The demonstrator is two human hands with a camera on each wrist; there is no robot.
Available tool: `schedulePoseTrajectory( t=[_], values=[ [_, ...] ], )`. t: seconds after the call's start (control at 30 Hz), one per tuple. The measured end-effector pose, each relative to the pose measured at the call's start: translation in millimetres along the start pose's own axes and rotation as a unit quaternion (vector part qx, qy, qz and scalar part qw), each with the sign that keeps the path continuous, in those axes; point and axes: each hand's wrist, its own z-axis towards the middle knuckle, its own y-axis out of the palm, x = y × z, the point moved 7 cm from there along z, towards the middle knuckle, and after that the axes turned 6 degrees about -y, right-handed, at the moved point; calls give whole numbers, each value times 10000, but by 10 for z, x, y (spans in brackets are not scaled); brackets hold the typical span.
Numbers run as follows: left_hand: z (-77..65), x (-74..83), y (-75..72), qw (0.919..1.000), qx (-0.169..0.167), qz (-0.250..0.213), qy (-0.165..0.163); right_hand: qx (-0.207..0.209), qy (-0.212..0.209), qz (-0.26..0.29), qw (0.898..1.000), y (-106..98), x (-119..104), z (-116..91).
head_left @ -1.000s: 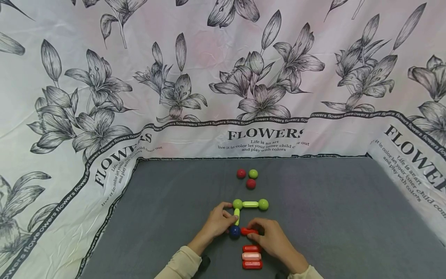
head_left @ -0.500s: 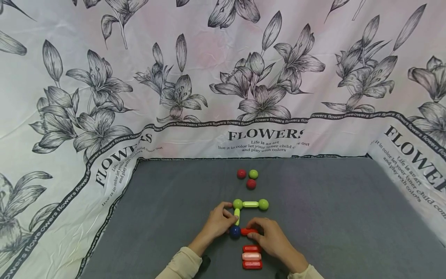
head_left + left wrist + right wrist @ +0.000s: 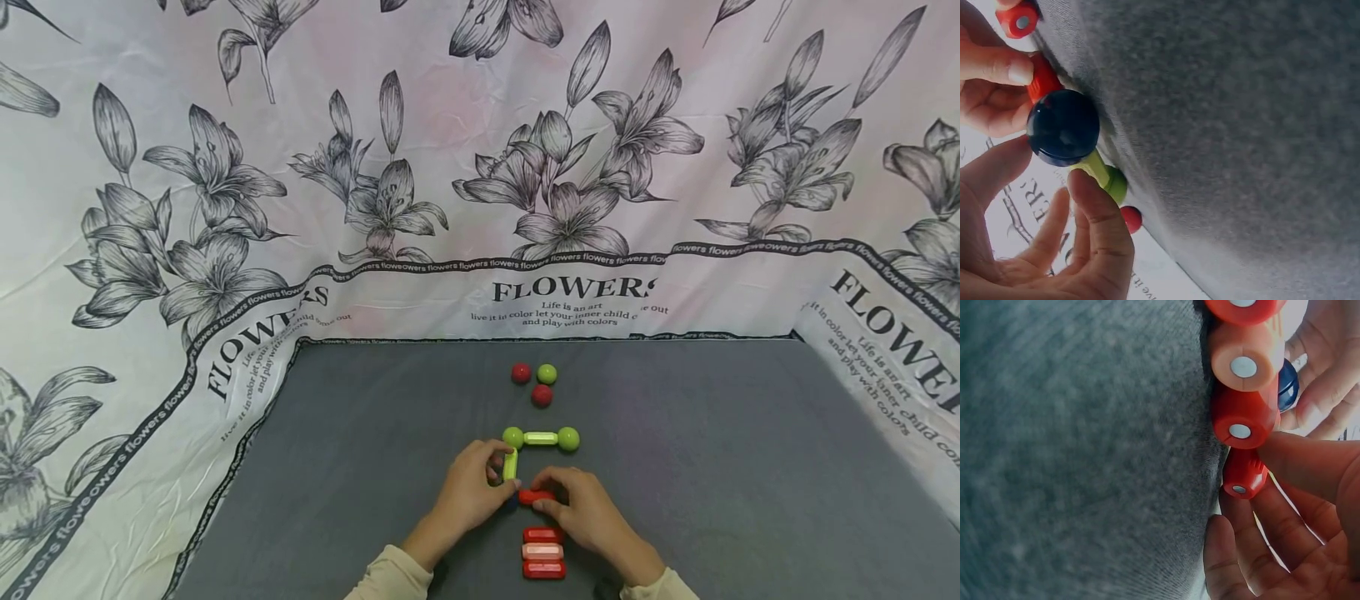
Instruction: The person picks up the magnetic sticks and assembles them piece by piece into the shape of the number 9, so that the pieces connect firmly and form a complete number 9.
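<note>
A dark blue ball [image 3: 1063, 128] lies between the thumb and fingers of my left hand [image 3: 471, 487], which holds it with the thumb against it. In the head view that hand hides most of the ball. A yellow-green magnetic rod [image 3: 511, 467] runs from the ball toward a green ball [image 3: 513, 437], with left fingertips beside it. My right hand [image 3: 588, 508] pinches a red magnetic rod [image 3: 535, 497], its end against the blue ball in the left wrist view. Another light green rod [image 3: 541, 438] joins the green ball to a second green ball [image 3: 568, 439].
Near the right wrist lie a red rod [image 3: 542, 534], a pink rod [image 3: 542, 552] and another red rod [image 3: 543, 570], side by side. Farther back sit two red balls [image 3: 521, 373] and a small green ball [image 3: 547, 374]. Flower-printed cloth [image 3: 570, 308] borders the grey table [image 3: 712, 433].
My left hand has shifted closer and right, moving its fingers off the green ball and covering the blue ball. The right hand stays on the red rod, whose end has come against the blue ball.
</note>
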Motion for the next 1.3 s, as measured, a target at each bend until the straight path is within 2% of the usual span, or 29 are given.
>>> schedulePoseTrajectory(
  t=[0.47, 0.7, 0.9, 1.3],
  values=[
    [-27, 101, 106, 9954, -670, 511, 465, 51, -119, 20, 9999, -25, 10, -15],
    [-28, 111, 132, 9916, -936, 690, 568, 50, -82, 71, 9999, -26, 8, -29],
    [-28, 107, 147, 9907, -1029, 697, 560, 68, -100, 96, 9999, -33, 11, -48],
    [-2, 96, 150, 9921, -995, 603, 462, 173, 5, 546, 9984, -156, 23, -159]
  ],
)
